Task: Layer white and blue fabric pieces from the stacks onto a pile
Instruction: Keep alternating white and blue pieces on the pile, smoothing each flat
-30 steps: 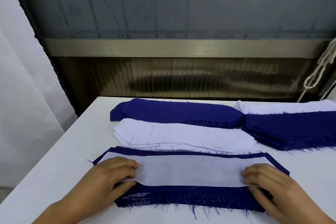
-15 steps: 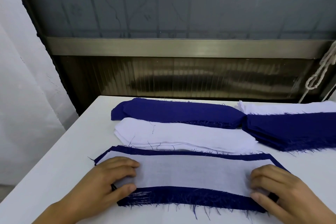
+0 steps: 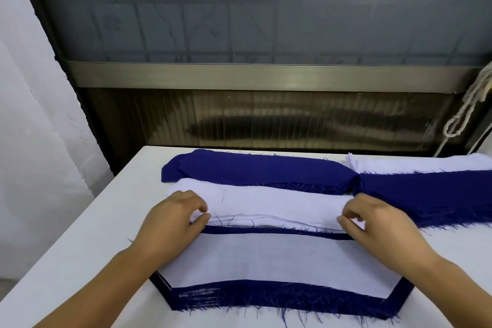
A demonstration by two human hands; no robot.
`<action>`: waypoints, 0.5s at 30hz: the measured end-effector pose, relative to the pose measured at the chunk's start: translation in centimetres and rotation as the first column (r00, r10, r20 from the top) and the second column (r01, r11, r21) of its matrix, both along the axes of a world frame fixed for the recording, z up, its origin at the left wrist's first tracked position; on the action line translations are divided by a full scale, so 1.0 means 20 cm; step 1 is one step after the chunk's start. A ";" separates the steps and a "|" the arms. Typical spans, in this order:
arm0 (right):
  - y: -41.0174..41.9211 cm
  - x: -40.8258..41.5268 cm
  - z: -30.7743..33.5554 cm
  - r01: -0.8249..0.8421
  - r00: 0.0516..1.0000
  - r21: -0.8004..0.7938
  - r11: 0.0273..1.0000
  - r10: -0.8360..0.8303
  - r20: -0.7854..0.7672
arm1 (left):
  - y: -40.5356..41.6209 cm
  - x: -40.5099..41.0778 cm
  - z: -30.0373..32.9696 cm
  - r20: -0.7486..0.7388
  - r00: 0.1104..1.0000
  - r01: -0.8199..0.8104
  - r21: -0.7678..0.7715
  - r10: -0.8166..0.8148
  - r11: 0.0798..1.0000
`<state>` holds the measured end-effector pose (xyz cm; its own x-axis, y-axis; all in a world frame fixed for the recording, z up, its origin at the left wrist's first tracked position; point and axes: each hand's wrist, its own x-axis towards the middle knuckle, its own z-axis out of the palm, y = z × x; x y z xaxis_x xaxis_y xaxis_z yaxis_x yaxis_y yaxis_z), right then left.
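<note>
- Hands: left hand (image 3: 174, 217) and right hand (image 3: 372, 221) are each pinching an end of the top sheet of the white fabric stack (image 3: 266, 205), fingers curled narrow around its near edge.
- White fabric stack is lying mid-table, directly beyond the pile.
- Layered pile (image 3: 279, 263), white piece over fringed dark blue fabric, is sitting nearest, beneath both wrists.
- Dark blue fabric stack (image 3: 255, 169) is resting behind the white one.
- Second blue-and-white stack (image 3: 426, 189) is lying at far right on the white table (image 3: 80, 234).

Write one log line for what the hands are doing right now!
left hand: pinching white stack end | right hand: pinching other end | pile: white on top
</note>
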<state>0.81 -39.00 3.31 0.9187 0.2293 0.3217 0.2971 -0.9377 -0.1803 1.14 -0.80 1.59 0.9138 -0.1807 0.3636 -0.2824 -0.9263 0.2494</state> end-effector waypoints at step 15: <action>0.13 0.29 -0.21 -0.157 0.956 0.177 0.972 0.195 -0.217 | -0.21 0.29 -0.15 -0.219 0.967 0.105 -0.129 -0.132 0.986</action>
